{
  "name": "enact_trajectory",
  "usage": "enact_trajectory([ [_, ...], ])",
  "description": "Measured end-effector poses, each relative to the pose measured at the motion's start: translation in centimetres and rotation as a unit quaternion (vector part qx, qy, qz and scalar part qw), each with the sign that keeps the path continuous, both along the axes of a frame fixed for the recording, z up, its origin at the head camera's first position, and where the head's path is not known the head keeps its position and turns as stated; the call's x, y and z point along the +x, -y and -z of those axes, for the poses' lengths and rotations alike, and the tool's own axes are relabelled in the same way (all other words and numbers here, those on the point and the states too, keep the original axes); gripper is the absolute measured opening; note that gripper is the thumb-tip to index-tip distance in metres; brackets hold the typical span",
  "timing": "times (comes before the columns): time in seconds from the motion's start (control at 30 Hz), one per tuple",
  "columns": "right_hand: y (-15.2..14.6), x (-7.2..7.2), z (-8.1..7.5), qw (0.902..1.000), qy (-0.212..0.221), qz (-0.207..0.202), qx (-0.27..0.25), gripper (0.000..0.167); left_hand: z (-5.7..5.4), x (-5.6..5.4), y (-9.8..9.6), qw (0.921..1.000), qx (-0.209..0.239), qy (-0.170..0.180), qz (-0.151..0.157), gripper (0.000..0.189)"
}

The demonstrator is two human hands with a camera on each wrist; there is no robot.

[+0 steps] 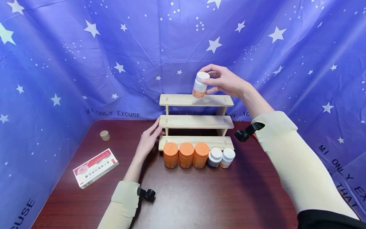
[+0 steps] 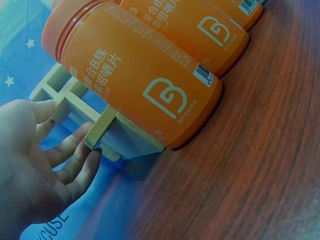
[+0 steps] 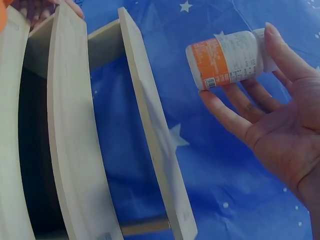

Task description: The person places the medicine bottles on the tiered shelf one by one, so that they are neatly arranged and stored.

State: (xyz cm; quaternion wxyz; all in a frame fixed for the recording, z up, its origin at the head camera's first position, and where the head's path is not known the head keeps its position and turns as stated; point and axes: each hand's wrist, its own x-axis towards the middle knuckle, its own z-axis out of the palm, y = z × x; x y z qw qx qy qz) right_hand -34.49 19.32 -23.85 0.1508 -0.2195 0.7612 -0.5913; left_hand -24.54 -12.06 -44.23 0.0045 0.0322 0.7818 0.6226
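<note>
Standing tall, the wooden rack (image 1: 194, 121), 3 tiers. R hand (image 1: 226, 80) is up over its top tier; L hand (image 1: 147, 140) is at its left end, fingers loosely bent against the wood, not clenched. Red-wht box (image 1: 95, 168) lies front-left of rack; 3 orange bottles (image 1: 186, 156) line its front, 2 wht-capped btls (image 1: 215, 154) at front right. And wht/orange btl (image 1: 200, 84): pinched in R thumb + fingers, above rack's top tier!
</note>
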Motion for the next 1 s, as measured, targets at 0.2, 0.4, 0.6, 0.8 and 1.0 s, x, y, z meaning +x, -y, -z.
enact_trajectory([
  [0.2,2.1,-0.8,0.3,0.9999,0.003,0.007,-0.008,0.031,0.9,-0.4,0.2,0.9998,-0.009,-0.011,-0.012,0.049],
  [0.4,4.0,-1.5,1.3,0.9999,0.000,0.011,-0.004,0.031,0.9,-0.4,0.3,0.9996,-0.017,-0.017,-0.016,0.049],
  [0.6,5.3,-1.7,2.6,0.9994,0.000,0.035,-0.005,0.034,0.9,-0.4,0.0,0.9993,-0.030,-0.015,-0.017,0.049],
  [0.8,6.1,-1.9,3.5,0.9988,-0.007,0.049,-0.006,0.036,0.9,-0.3,-0.1,0.9993,-0.022,-0.018,-0.022,0.049],
  [1.0,6.6,-1.9,4.4,0.9985,-0.017,0.050,0.012,0.040,1.1,-0.1,-0.1,0.9995,-0.017,-0.018,-0.020,0.049],
])
